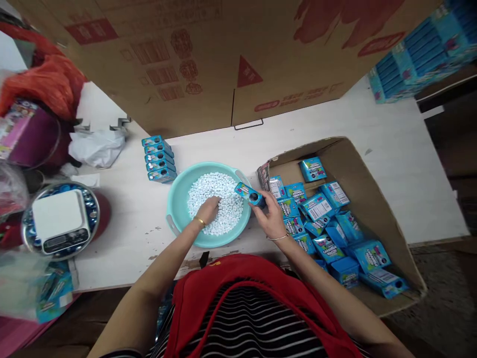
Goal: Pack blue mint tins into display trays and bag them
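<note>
A turquoise plastic basin [172, 199] in front of me holds a heap of small white candies [227, 214]. Down among these candies, my left hand [208, 211] has its fingers curled, with the fingertips partly buried. My right hand [271, 218] grips a small blue candy box [244, 191] at its end, tilted over the basin's right rim. A dark round opening shows on the box's face. To the left of the basin, several similar blue boxes [162, 175] stand in a row, some with white bits at their openings.
An open carton [372, 189] of blue boxes lies at right. A large cardboard box [208, 64] stands behind the basin. At left, a white kitchen scale [59, 216] rests on a round container of blue wrapped pieces. Stacked blue packs [421, 54] sit far right.
</note>
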`<action>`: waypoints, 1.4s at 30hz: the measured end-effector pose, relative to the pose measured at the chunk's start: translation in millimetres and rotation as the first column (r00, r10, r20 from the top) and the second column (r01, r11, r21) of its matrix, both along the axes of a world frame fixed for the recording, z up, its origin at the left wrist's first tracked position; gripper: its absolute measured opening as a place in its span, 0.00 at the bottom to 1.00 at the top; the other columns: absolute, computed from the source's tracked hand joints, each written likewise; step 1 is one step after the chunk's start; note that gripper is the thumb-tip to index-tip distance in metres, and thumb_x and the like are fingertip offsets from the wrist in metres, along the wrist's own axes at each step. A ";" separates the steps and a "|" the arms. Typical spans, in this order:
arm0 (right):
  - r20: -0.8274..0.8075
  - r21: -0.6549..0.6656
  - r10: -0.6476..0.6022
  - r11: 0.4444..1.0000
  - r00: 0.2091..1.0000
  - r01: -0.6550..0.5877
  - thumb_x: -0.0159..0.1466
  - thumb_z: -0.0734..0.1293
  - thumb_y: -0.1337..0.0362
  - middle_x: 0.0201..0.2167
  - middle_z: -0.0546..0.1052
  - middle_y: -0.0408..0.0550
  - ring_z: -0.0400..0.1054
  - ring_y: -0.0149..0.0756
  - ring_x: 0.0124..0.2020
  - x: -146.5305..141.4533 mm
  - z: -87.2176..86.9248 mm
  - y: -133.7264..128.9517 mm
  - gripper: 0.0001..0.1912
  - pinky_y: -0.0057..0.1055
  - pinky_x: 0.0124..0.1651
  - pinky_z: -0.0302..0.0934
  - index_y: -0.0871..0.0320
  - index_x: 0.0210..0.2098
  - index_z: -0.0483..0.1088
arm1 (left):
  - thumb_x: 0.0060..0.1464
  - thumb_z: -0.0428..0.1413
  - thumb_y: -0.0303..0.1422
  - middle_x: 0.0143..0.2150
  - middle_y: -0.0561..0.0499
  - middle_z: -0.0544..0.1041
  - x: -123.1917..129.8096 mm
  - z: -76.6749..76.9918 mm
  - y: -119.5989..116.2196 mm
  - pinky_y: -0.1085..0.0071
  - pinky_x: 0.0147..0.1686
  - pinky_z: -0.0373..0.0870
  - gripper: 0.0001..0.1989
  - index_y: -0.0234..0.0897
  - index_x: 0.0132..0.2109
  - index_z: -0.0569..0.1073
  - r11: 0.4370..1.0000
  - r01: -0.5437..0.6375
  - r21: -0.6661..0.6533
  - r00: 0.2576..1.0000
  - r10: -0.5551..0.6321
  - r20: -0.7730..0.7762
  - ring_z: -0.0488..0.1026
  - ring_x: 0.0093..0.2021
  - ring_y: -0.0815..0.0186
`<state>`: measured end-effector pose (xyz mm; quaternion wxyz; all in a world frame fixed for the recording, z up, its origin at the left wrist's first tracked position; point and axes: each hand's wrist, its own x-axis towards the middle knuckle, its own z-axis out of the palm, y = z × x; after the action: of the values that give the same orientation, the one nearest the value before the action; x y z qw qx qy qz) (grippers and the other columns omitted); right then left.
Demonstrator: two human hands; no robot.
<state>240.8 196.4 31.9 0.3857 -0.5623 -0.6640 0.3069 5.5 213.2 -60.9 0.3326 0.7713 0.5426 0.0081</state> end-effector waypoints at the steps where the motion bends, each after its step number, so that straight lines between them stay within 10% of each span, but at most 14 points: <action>1: -0.002 0.001 -0.010 1.000 1.000 0.010 0.62 0.62 0.65 0.46 0.71 0.51 0.65 0.43 0.48 0.5 0.0 -0.4 0.17 0.42 0.51 0.62 0.54 0.51 0.64 | 0.55 0.46 0.22 0.48 0.43 0.71 2.9 0.8 -1.6 0.64 0.49 0.65 0.16 0.34 0.51 0.65 1.000 0.001 -0.004 0.999 -0.001 0.040 0.68 0.48 0.60; 6: 0.006 0.024 -0.035 0.999 0.999 0.035 0.61 0.62 0.65 0.46 0.71 0.51 0.65 0.43 0.49 3.5 -1.0 -2.5 0.18 0.42 0.51 0.63 0.54 0.52 0.63 | 0.59 0.48 0.29 0.45 0.44 0.72 -11.8 37.2 -8.4 0.66 0.46 0.68 0.12 0.35 0.50 0.65 1.000 0.013 -0.001 0.980 -0.013 0.197 0.70 0.45 0.62; 13: 0.064 0.046 0.089 0.995 0.994 -0.092 0.61 0.60 0.70 0.48 0.69 0.53 0.64 0.44 0.51 -9.9 -3.8 -7.3 0.21 0.44 0.54 0.62 0.55 0.54 0.63 | 0.62 0.46 0.33 0.44 0.45 0.72 -48.5 142.9 -10.3 0.65 0.45 0.67 0.12 0.36 0.51 0.65 0.990 0.095 0.107 0.961 -0.119 0.249 0.69 0.45 0.62; 23: 0.124 0.132 0.260 0.952 0.958 -0.276 0.60 0.57 0.75 0.51 0.68 0.54 0.61 0.45 0.55 -41.5 -9.2 -13.9 0.26 0.47 0.57 0.61 0.54 0.57 0.59 | 0.58 0.45 0.22 0.39 0.43 0.74 -0.2 230.7 -3.1 0.64 0.34 0.69 0.13 0.32 0.49 0.66 0.930 0.359 0.081 0.839 -0.284 -0.464 0.72 0.39 0.58; 29: 0.099 0.125 0.255 0.956 0.962 -0.267 0.61 0.57 0.75 0.51 0.68 0.54 0.61 0.44 0.55 -41.7 -13.2 -13.3 0.26 0.47 0.57 0.61 0.54 0.57 0.59 | 0.57 0.46 0.21 0.36 0.45 0.73 19.1 262.3 -5.9 0.65 0.32 0.67 0.10 0.33 0.40 0.70 0.893 0.447 0.056 0.752 -0.340 -0.564 0.71 0.35 0.59; 33: 0.067 0.095 0.227 0.968 0.972 -0.233 0.61 0.57 0.73 0.51 0.68 0.54 0.62 0.43 0.55 -33.6 -13.5 -10.6 0.24 0.46 0.56 0.61 0.54 0.57 0.60 | 0.60 0.45 0.27 0.39 0.46 0.71 -12.9 228.1 7.5 0.65 0.35 0.66 0.10 0.36 0.44 0.69 0.934 0.319 0.162 0.837 -0.197 -0.510 0.70 0.38 0.59; 39: 0.047 0.038 0.106 0.993 0.993 -0.108 0.62 0.59 0.70 0.50 0.69 0.53 0.63 0.43 0.53 -11.8 -3.4 -4.5 0.22 0.45 0.56 0.61 0.54 0.55 0.61 | 0.59 0.41 0.24 0.43 0.39 0.69 -51.9 83.1 31.3 0.60 0.43 0.64 0.14 0.31 0.46 0.69 0.993 0.054 0.101 0.907 -0.007 -0.420 0.68 0.44 0.55; 42: 0.047 0.047 0.048 0.998 0.998 -0.050 0.62 0.59 0.70 0.49 0.69 0.52 0.64 0.43 0.52 -2.4 1.3 -2.1 0.21 0.45 0.55 0.62 0.53 0.54 0.62 | 0.59 0.41 0.23 0.45 0.38 0.69 -40.7 34.4 23.7 0.58 0.45 0.64 0.14 0.31 0.47 0.68 0.996 0.065 0.062 0.940 -0.041 -0.338 0.66 0.47 0.54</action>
<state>238.4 194.4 33.2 0.3763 -0.5432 -0.6935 0.2870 -35.2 236.9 -26.5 0.2072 0.7871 0.5699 -0.1132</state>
